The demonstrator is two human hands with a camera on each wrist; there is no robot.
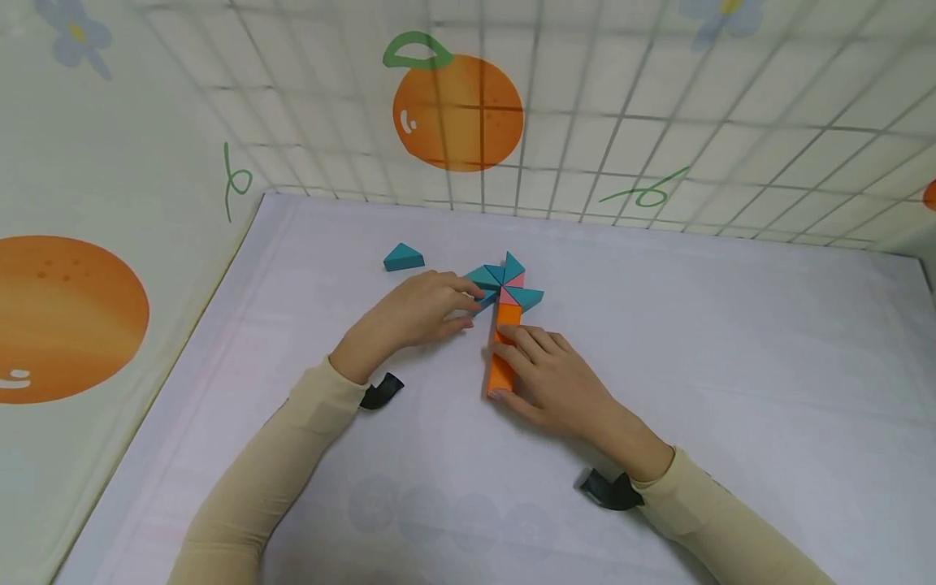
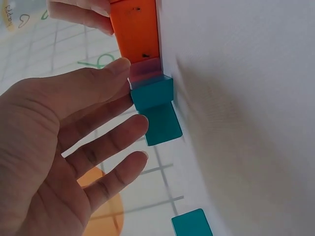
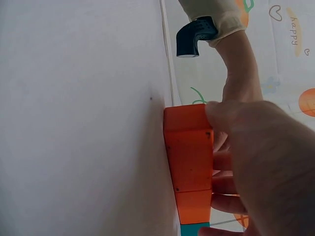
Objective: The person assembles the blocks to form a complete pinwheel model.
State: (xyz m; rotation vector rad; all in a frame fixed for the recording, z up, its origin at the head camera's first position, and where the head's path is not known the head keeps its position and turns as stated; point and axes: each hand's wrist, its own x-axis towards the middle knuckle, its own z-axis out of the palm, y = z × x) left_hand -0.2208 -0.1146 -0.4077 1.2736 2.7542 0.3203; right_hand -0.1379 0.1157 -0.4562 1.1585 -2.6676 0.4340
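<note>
Small blocks lie on the table as a pinwheel on a stem. Teal triangular blocks [image 1: 528, 298] fan out around the centre, with pink triangles [image 1: 516, 281] among them. Orange blocks [image 3: 189, 157] make a straight row below, running toward me. My left hand [image 1: 427, 309] reaches in from the left, fingertips at the pinwheel's left teal pieces. Its thumb tip is right at the pink and teal blocks [image 2: 152, 93] in the left wrist view. My right hand [image 1: 559, 378] rests over the orange row, fingers across its top and thumb at its near end.
A single teal triangular block [image 1: 404, 258] lies apart, beyond my left hand. The white table [image 1: 717, 341] meets a grid-patterned wall covering [image 1: 570, 122] at the back. Dark wrist-worn pieces [image 1: 610, 491] stick out beside both sleeves.
</note>
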